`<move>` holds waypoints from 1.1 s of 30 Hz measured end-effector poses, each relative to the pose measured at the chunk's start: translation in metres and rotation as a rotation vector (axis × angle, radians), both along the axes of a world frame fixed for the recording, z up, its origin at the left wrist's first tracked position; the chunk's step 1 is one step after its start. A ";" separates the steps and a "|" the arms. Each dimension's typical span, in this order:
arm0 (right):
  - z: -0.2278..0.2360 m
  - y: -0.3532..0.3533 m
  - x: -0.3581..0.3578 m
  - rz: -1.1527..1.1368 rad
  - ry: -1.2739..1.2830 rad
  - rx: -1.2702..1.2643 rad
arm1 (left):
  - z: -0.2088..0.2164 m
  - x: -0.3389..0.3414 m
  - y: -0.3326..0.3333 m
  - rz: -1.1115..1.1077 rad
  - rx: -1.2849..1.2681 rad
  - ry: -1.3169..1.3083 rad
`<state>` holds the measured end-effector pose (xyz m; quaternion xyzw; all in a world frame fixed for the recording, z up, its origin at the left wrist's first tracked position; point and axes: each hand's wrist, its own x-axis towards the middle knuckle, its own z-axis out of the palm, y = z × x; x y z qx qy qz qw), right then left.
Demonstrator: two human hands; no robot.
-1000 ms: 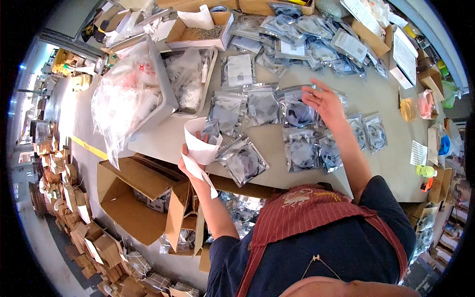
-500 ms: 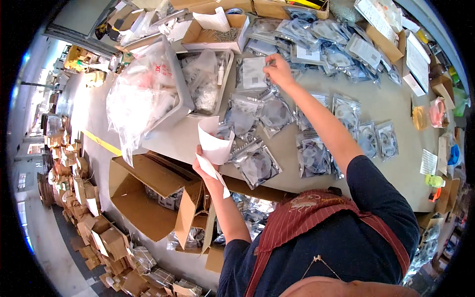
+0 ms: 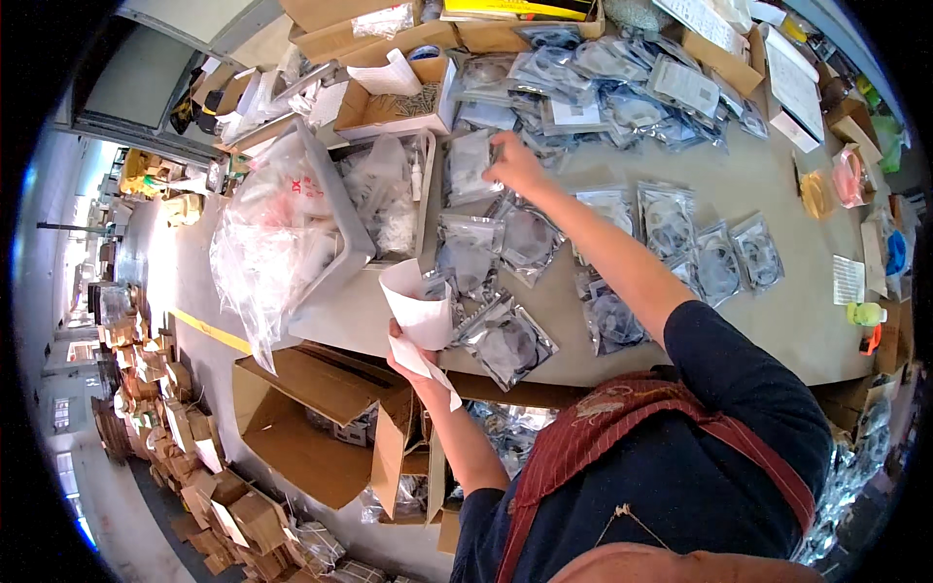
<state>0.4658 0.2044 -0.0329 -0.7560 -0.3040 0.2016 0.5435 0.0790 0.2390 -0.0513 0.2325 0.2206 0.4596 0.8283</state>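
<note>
My left hand (image 3: 416, 361) is closed round a curling strip of white label paper (image 3: 418, 309), above the table's front edge. The strip's upper end bends over and a loose tail hangs beside the wrist. Farther off, my right hand (image 3: 515, 163) has its fingers bent at the right edge of a clear and silvery zip bag (image 3: 468, 170), gripping it there; the fingertips are partly hidden. Between the hands lie several similar zip bags (image 3: 507, 340) with round grey parts inside. More such bags (image 3: 669, 222) lie in a group under and right of my right forearm.
A heap of bagged parts (image 3: 632, 83) covers the table's far side. At the left, a grey bin (image 3: 340, 209) draped in clear plastic stands by a tray (image 3: 425, 194) of small white pieces and a carton (image 3: 442, 112) of screws. Open cardboard boxes (image 3: 306, 442) sit below the front edge.
The view has shifted, so the table appears lower and farther left. My left hand still grips the label strip; my right hand stays at the same bag, its fingers now at the right edge.
</note>
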 end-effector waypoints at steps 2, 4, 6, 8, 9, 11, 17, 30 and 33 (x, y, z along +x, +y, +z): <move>0.012 -0.010 0.002 -0.031 0.280 0.202 | 0.009 0.008 -0.003 -0.001 -0.005 0.084; 0.042 -0.028 0.001 -0.017 0.641 0.423 | 0.008 0.006 -0.007 -0.011 -0.010 0.107; 0.051 -0.039 0.003 0.071 0.873 0.489 | -0.004 -0.001 0.001 -0.039 0.001 0.060; 0.043 -0.045 0.008 0.150 1.080 0.559 | -0.006 0.001 0.006 -0.134 -0.064 -0.112; 0.039 -0.043 0.009 0.067 1.204 0.616 | -0.007 -0.001 0.007 -0.138 -0.086 -0.052; 0.039 -0.040 0.006 -0.114 1.444 0.731 | 0.007 0.009 0.004 -0.064 -0.195 0.074; 0.025 -0.051 0.015 -0.015 0.346 0.226 | -0.026 -0.008 0.013 -0.053 -0.022 -0.128; 0.001 -0.121 0.051 0.204 -1.155 -0.315 | 0.001 -0.001 0.000 -0.006 -0.101 0.000; 0.038 -0.155 0.017 0.121 -1.063 -0.023 | -0.011 -0.004 -0.006 0.049 0.214 0.163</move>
